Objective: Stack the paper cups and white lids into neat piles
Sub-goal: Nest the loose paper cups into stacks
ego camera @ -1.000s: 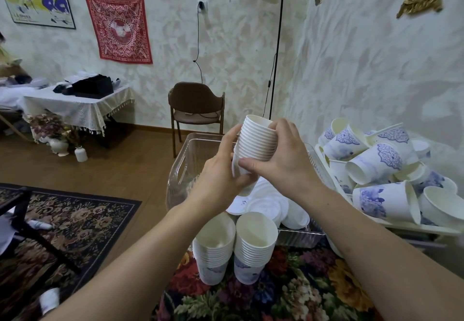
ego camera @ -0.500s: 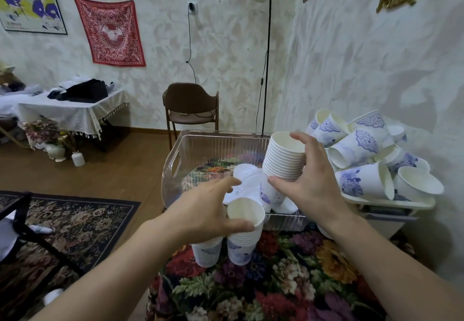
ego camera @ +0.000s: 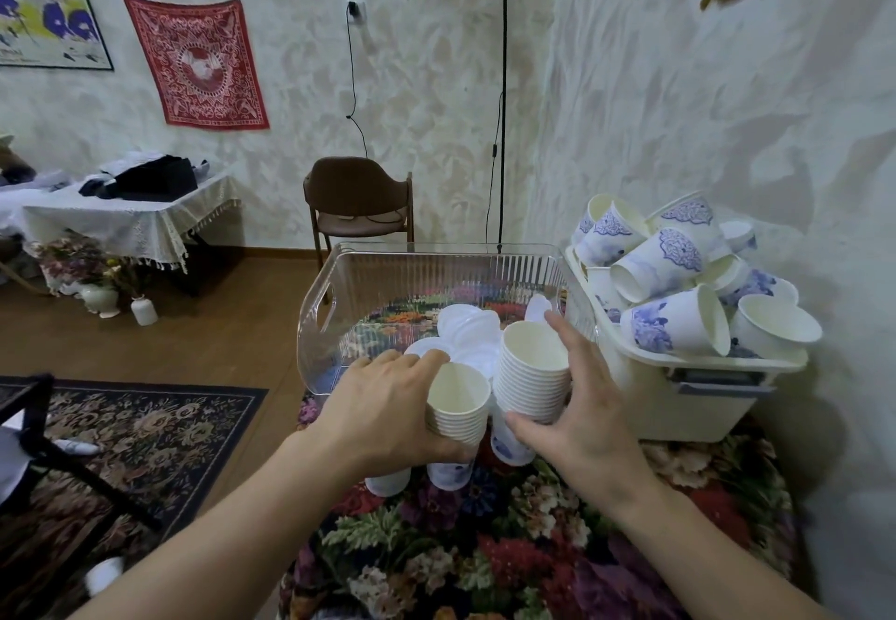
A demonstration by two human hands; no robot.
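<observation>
Our right hand [ego camera: 577,406] had brought its tall cup stack [ego camera: 531,377] down beside the shorter stack [ego camera: 458,408] our left hand [ego camera: 388,406] now gripped; merging seemed next. Behind, the clear bin [ego camera: 339,289] held white lids [ego camera: 468,333]; the white tub [ego camera: 698,391] brimmed with loose cups [ego camera: 674,260].

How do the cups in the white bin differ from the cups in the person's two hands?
The cups in the white bin lie loose and tumbled on their sides; the stack in the left hand and the stack in the right hand are nested, mouths up. The bin cups show their blue prints fully; on the stacks mostly white rims show. The right hand's stack is taller than the left's. All are white paper cups with blue print.
</observation>
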